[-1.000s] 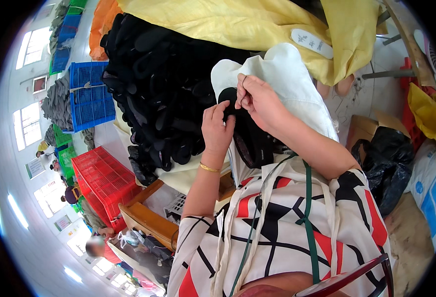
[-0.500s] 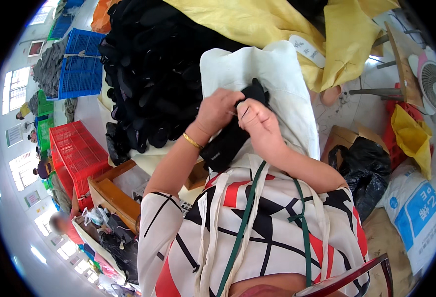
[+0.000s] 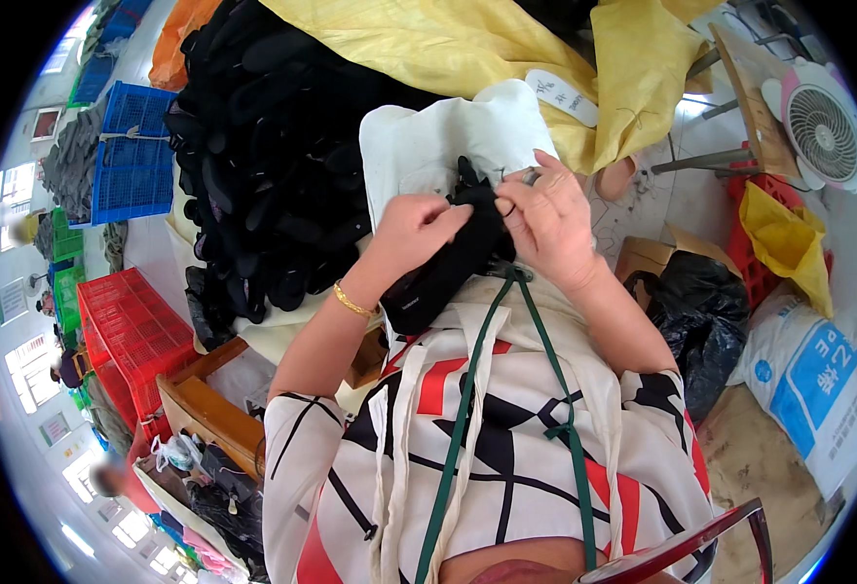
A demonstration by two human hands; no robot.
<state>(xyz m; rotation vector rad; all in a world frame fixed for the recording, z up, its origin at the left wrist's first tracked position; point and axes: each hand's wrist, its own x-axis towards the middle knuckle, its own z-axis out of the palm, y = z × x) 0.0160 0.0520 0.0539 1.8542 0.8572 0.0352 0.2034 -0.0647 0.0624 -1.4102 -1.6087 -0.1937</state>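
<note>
A black fabric shoe [image 3: 435, 285] lies slantwise over the white cloth [image 3: 411, 146] on my lap. My left hand [image 3: 417, 234] is closed on the shoe's upper side, thumb pressed along it. My right hand [image 3: 552, 222], with a ring, is at the shoe's right edge. Its thumb and fingertips are pinched together, and a short thin dark thing shows by them; what they hold is too small to tell. Beyond my left hand is a large heap of similar black shoes [image 3: 282, 127].
Yellow sheeting [image 3: 428, 44] with a white sole-shaped piece [image 3: 561, 97] lies ahead. On the left are blue [image 3: 134, 156] and red crates [image 3: 136, 331] and a wooden drawer [image 3: 209, 409]. On the right are a fan [image 3: 826, 131], a black bag [image 3: 696, 311] and a printed sack [image 3: 808, 380].
My right hand has moved away from my left, out to the right, and turned so its back shows. My left hand stays on the shoe. The whole view has shifted slightly.
</note>
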